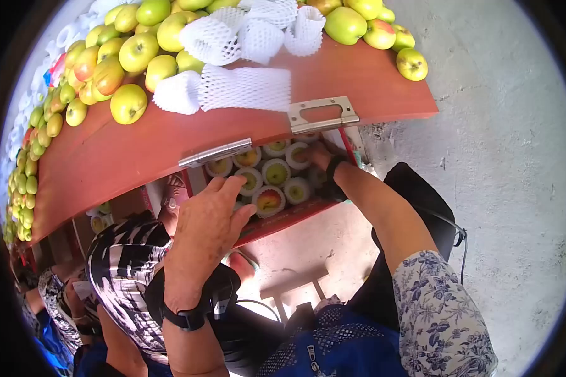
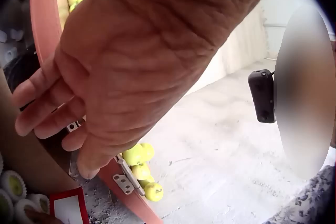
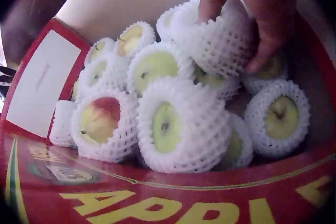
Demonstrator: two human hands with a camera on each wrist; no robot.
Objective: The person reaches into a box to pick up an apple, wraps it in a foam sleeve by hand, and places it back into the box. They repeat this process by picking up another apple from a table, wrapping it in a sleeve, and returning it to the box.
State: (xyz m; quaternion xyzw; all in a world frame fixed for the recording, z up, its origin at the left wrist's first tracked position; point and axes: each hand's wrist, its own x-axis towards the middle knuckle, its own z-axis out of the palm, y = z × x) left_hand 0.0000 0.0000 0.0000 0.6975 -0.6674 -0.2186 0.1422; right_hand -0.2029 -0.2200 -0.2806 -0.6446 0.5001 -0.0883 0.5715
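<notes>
My right hand reaches into a red cardboard carton, its fingers and thumb gripping an apple in a white foam net. Under and around it lie several more netted apples, among them a red-and-yellow one and a green one. In the head view the right hand is at the carton's far right corner, partly in the tabletop's shade. The left hand hovers at the carton's left side, fingers extended and holding nothing; the left wrist view shows its palm side.
A red wooden tabletop with metal hinges on its edge overhangs the carton. On it are loose apples and empty foam nets. Another person in a patterned shirt is at the left. A wooden stool stands below.
</notes>
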